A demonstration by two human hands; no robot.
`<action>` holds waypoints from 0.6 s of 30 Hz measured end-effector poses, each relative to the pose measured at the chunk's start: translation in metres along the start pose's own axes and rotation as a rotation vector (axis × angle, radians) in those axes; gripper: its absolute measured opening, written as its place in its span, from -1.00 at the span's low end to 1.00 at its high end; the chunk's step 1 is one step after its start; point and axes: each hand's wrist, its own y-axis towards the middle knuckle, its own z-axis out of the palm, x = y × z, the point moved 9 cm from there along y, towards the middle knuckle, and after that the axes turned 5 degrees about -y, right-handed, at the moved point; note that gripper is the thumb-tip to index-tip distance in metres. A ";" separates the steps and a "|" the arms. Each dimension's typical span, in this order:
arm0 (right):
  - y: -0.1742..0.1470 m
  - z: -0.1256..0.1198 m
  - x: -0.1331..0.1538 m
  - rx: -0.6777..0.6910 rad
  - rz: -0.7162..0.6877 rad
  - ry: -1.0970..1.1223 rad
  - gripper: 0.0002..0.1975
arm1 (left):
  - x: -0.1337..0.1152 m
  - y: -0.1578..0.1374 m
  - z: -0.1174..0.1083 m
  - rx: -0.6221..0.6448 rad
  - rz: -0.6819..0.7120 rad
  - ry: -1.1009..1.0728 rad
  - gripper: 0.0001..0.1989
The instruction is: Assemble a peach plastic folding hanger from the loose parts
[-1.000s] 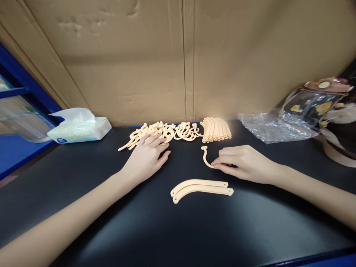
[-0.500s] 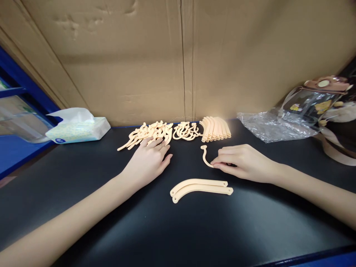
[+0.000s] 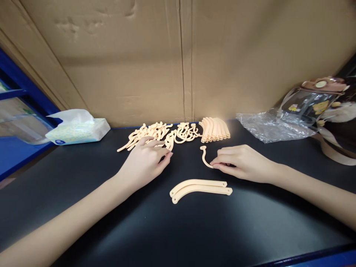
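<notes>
My left hand is at the near side of a loose pile of cream, curved thin pieces. Its thumb and index tips come together at the lower end of a curved piece beside the pile; the exact contact is partly hidden. My right hand pinches the tail of a slim S-shaped piece, whose wider head points away from me. Nearer to me, two longer curved bars with a hole at each end lie side by side on the black table.
A small heap of hooked pieces and a row of stacked curved bars lie against the cardboard wall. On the left stands a tissue pack. Clear plastic wrap and a drink bottle are at right.
The left thumb and index finger have closed together. A curved piece near them has shifted towards me from the pile. My right hand and its S-shaped piece stay practically still.
</notes>
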 end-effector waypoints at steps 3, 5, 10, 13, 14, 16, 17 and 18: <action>0.000 0.000 0.000 -0.002 0.000 0.002 -0.73 | 0.008 0.001 -0.008 -0.026 -0.068 -0.022 -0.66; 0.000 0.000 0.000 -0.002 0.001 0.001 -0.72 | 0.014 0.000 -0.011 -0.008 -0.106 0.046 -0.69; 0.000 -0.001 0.000 -0.005 -0.005 0.010 -0.73 | 0.036 -0.008 -0.015 0.153 -0.293 0.331 -0.61; 0.000 -0.001 0.001 -0.007 -0.010 0.010 -0.74 | 0.041 -0.015 -0.015 0.244 -0.354 0.360 -0.64; 0.000 -0.001 0.001 -0.007 -0.010 0.009 -0.73 | 0.041 -0.017 -0.014 0.267 -0.364 0.335 -0.68; 0.000 0.000 0.001 -0.005 -0.008 0.011 -0.73 | 0.044 -0.020 -0.011 0.318 -0.407 0.236 -0.76; 0.000 0.000 0.001 -0.004 -0.007 0.011 -0.73 | 0.046 -0.022 -0.008 0.341 -0.438 0.168 -0.78; 0.000 0.000 0.001 -0.002 -0.007 0.013 -0.73 | 0.049 -0.023 -0.006 0.355 -0.467 0.094 -0.78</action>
